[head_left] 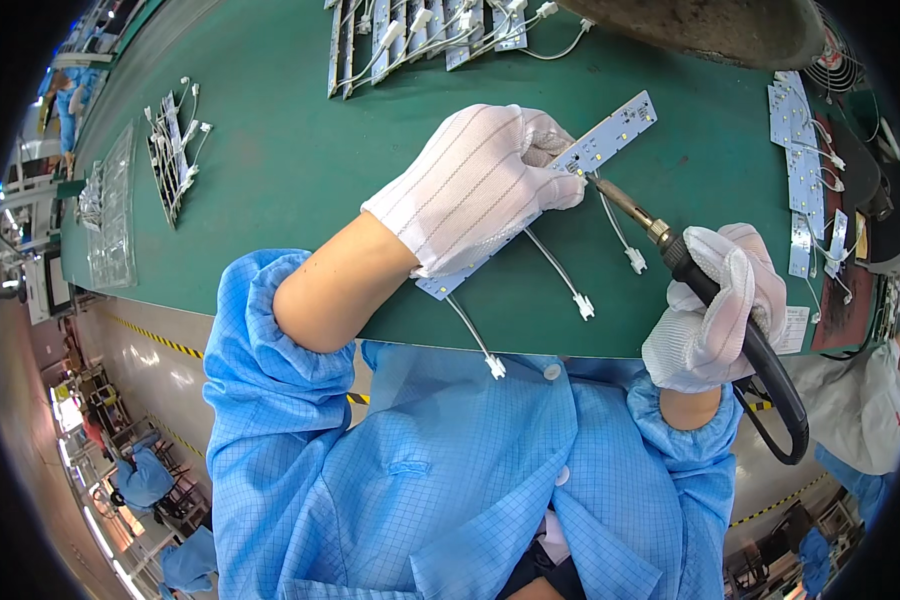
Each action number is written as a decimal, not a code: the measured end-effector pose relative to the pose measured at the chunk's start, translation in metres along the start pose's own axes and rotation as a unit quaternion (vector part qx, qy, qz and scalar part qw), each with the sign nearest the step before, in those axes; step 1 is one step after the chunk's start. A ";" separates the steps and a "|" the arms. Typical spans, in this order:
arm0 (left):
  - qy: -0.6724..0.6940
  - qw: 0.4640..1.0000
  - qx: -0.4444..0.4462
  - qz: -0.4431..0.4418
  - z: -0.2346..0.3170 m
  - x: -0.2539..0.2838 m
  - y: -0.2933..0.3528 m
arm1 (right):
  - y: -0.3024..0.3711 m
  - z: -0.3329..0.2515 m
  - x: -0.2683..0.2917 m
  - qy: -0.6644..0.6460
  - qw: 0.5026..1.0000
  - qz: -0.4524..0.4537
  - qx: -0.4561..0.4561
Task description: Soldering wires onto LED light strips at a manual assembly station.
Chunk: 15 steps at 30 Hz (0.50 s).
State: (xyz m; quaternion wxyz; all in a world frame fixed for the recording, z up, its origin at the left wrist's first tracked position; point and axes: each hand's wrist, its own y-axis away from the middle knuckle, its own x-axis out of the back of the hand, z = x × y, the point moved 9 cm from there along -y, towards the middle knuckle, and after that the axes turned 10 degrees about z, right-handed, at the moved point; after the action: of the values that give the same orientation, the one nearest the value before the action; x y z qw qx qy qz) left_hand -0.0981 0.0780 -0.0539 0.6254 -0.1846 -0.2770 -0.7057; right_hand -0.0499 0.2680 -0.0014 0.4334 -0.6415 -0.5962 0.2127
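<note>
My left hand [485,180], in a white striped glove, is closed around the middle of a long white LED circuit board [615,130]. The board lies slanted, its far end up to the right and its near end showing below my wrist. Several white wires with plug connectors [582,305] hang from its lower edge. My right hand [722,305], gloved too, grips the black handle of a soldering iron [670,245]. The iron's tip meets the board, or sits just over it, beside my left fingertips. What lies under my left palm is hidden.
Stacked LED boards with wires [400,45] lie at the far edge, next to a dark rounded lamp-like object [710,30]. More boards [800,160] lie at right near a fan grille [832,60]. At left are a small board pile [175,155] and a clear plastic tray [113,220].
</note>
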 end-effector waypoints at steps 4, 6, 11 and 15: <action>-0.001 1.000 0.000 0.005 0.001 0.002 0.001 | -0.002 -0.009 -0.001 0.040 0.998 -0.013 0.048; -0.013 1.000 -0.003 0.002 0.001 0.001 0.001 | -0.005 0.001 -0.001 -0.037 0.999 -0.022 -0.032; -0.002 1.000 0.013 0.006 0.001 0.003 0.002 | -0.001 0.003 0.000 -0.053 0.998 0.023 -0.026; -0.149 0.988 -0.030 -0.030 0.015 0.017 0.013 | 0.004 0.009 0.016 0.028 0.996 0.080 -0.009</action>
State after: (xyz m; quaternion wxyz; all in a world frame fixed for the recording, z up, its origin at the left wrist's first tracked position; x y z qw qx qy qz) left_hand -0.0890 0.0726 -0.0298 0.5497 -0.2978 -0.3508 -0.6972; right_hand -0.0517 0.2865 -0.0053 0.4259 -0.6966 -0.5326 0.2228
